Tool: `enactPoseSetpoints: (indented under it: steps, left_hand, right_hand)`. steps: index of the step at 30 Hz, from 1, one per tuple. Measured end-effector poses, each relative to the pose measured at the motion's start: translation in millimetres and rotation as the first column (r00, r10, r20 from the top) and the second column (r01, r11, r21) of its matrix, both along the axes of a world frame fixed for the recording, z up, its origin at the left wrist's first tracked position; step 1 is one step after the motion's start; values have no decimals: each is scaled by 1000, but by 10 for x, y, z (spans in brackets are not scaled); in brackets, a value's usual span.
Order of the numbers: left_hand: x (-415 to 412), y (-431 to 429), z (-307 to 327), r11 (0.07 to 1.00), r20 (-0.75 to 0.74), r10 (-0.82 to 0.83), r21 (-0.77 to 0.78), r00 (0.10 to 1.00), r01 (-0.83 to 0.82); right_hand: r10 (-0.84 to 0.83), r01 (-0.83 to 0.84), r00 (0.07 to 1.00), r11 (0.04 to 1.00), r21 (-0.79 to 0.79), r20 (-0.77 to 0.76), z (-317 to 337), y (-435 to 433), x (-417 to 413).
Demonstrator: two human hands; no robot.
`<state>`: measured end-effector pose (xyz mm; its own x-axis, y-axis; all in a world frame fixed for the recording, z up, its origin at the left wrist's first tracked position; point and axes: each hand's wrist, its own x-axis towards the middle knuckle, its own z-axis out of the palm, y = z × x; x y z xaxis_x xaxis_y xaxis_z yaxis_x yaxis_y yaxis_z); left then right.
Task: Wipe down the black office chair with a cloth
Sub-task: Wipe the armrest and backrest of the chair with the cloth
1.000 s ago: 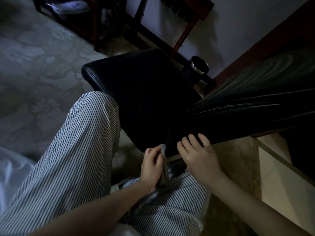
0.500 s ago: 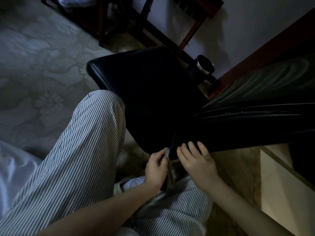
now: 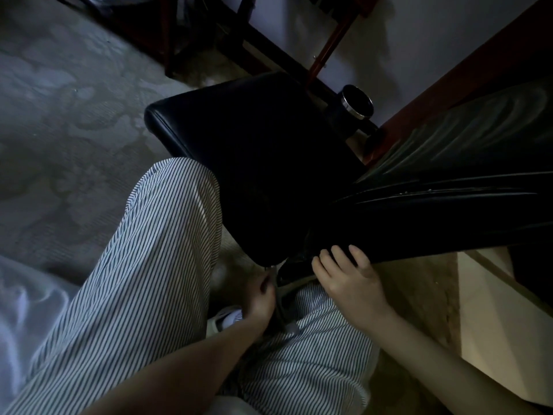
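Note:
The black office chair fills the middle of the dim head view: its padded seat (image 3: 254, 163) points away to the left, and its glossy backrest (image 3: 449, 211) stretches to the right. My right hand (image 3: 347, 280) rests with spread fingers on the backrest's lower edge, holding nothing. Just below the seat's near corner, my left hand (image 3: 263, 298) is closed around a grey cloth (image 3: 282, 304), most of it hidden by the fingers and shadow.
My knees in striped trousers (image 3: 143, 280) sit close under the seat. A round black chrome-rimmed part (image 3: 357, 104) stands behind the chair. Dark wooden furniture legs (image 3: 167, 34) lie at the back, a pale cabinet edge (image 3: 493, 319) at right, patterned carpet (image 3: 59, 115) at left.
My left hand with the cloth has dropped from the seat's near edge to below it. The right hand has kept its place on the backrest. The view has shifted slightly.

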<state>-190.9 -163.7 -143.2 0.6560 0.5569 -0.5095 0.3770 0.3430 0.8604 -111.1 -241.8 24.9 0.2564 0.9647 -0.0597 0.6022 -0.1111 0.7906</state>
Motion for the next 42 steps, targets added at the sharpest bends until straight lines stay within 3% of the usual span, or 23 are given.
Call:
enactPoseSetpoints:
  steps: [3,6,9,14,17,22,26,33,38,42]
  left_hand:
    - [-45,60,-30,993,-67,113,24,991,-112]
    - [-25,56,-72,996,-78,92,-11,993,-93]
    - [19,12,-180,998,-100,44,-50,994,-49]
    - [138,-55,-159,936,-175,30,-342,984,-89]
    - [152,-21,35,931,-91,66,-354,994,-94]
    - [-8,11,201,962,195,-81,-240,977,128]
    - [10,45,190,984,228,-96,-127,969,128]
    - [90,41,-2,985,65,-62,-159,996,72]
    - [171,88,-206,943,-131,-102,-330,986,53]
    - [197,128,-229,864,-167,-132,-503,977,31]
  right_hand:
    - [14,-11,999,996,-92,42,-78,-61,-28]
    - [-19,26,999,978,-206,35,-159,-82,-65]
    - [-46,46,999,976,-211,8,-196,-47,-19]
    - [-24,22,1000,993,-117,-20,-262,-22,-3]
    - [0,-1,1000,999,-37,-20,-268,27,-19]
    - [66,-65,997,998,24,-43,-275,53,-12]
    - [144,-142,989,989,52,-33,-293,15,42]
    - [200,-197,976,979,51,-81,-298,36,59]
    - [173,-168,982,983,72,-75,-329,2,77]
    - [180,-175,982,982,70,-66,-365,-13,85]
